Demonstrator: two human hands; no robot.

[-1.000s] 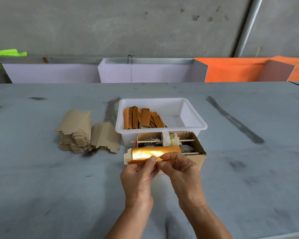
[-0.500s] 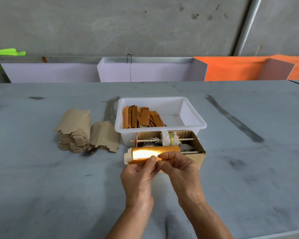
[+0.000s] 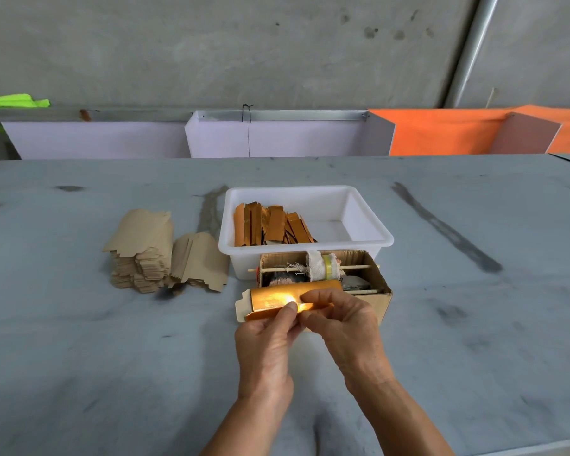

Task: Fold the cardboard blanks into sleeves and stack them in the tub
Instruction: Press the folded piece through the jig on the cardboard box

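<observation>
- Grey and scuffed with dark smears, the worktable (image 3: 79, 357) fills the view, and everything sits on or just above it.
- Nearest, the left hand (image 3: 267, 353) and the right hand (image 3: 349, 327) meet above the table, and each pinches the near edge of the gold blank (image 3: 277, 299), thumbs and forefingers pressed together on the card where its long edges overlap.
- That blank lies crosswise just beyond the fingertips, half curled into a sleeve, its shiny face up and a pale end flap poking out to the left.
- My judgement is that it is light, thin card: stiff along its creases but easy to dent, and the foil face looks slippery (so a hold at the seam edge, as here, seems wiser than a squeeze on the body).
- Just behind it an open brown box (image 3: 375, 284) holds a stick, a wad of cloth and a roll of tape.
- Touching the box's far side, the white tub (image 3: 369, 225) holds finished gold sleeves (image 3: 270, 225), leaning together in its left half.
- Left of the tub, the stack of flat brown blanks (image 3: 145, 248) waits, some slid off to its right.
- Farthest, pale and orange panels stand under a concrete wall.
</observation>
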